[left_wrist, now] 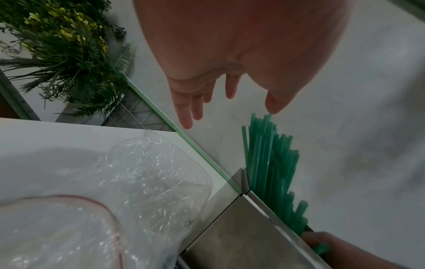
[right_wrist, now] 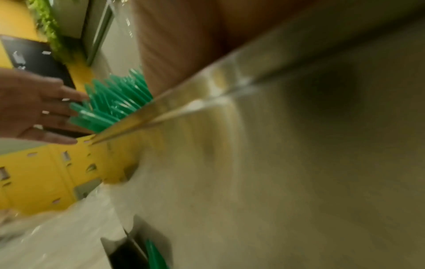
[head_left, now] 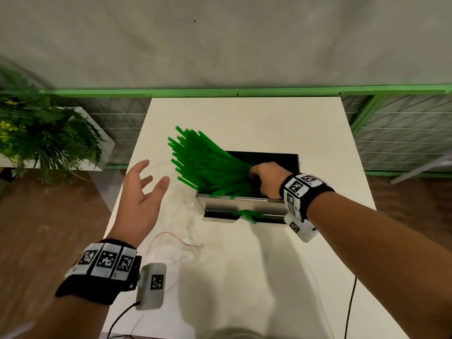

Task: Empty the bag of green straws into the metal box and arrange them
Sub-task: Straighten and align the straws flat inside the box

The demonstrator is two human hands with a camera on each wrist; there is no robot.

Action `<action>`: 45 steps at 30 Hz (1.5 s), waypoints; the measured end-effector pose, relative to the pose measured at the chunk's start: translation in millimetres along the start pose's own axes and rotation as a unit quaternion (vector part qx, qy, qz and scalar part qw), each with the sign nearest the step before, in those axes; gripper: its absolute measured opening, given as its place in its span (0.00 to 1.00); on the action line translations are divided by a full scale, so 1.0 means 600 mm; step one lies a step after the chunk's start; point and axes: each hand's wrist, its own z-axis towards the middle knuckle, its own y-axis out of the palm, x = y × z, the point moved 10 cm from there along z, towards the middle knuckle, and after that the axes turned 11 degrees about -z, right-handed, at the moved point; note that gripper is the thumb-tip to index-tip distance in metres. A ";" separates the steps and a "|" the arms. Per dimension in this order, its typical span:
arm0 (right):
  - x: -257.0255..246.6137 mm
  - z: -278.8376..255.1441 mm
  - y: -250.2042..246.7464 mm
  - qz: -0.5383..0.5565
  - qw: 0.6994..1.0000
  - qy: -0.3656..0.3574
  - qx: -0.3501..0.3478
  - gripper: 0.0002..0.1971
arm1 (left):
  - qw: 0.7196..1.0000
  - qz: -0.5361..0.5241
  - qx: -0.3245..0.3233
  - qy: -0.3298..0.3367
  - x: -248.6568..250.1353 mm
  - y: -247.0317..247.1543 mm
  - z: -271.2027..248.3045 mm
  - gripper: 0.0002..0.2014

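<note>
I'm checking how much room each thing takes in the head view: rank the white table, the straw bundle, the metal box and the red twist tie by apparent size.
1. white table
2. straw bundle and metal box: look alike, with the box partly hidden, so unranked
3. red twist tie

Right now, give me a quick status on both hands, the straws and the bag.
Left hand open, hovering beside the straws. Right hand grips their lower ends inside the metal box. Straws lean out leftward, fanned. Empty bag on the table, left of the box.

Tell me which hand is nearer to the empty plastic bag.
Left. The left hand hovers open just above the plastic bag; the right hand is in the metal box, gripping the green straws.
</note>
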 end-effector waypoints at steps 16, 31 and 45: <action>-0.026 0.003 -0.015 -0.128 0.991 -0.040 0.023 0.15 | 0.999 -0.008 -0.025 0.021 0.001 0.041 -0.036 0.29; -0.041 -0.010 -0.031 -0.118 0.989 -0.084 0.037 0.12 | 0.980 -0.169 -0.040 -0.101 -0.001 0.093 -0.009 0.37; -0.119 -0.034 -0.078 0.000 0.991 -0.096 0.091 0.13 | 0.996 -0.014 0.027 0.086 0.027 0.042 -0.048 0.38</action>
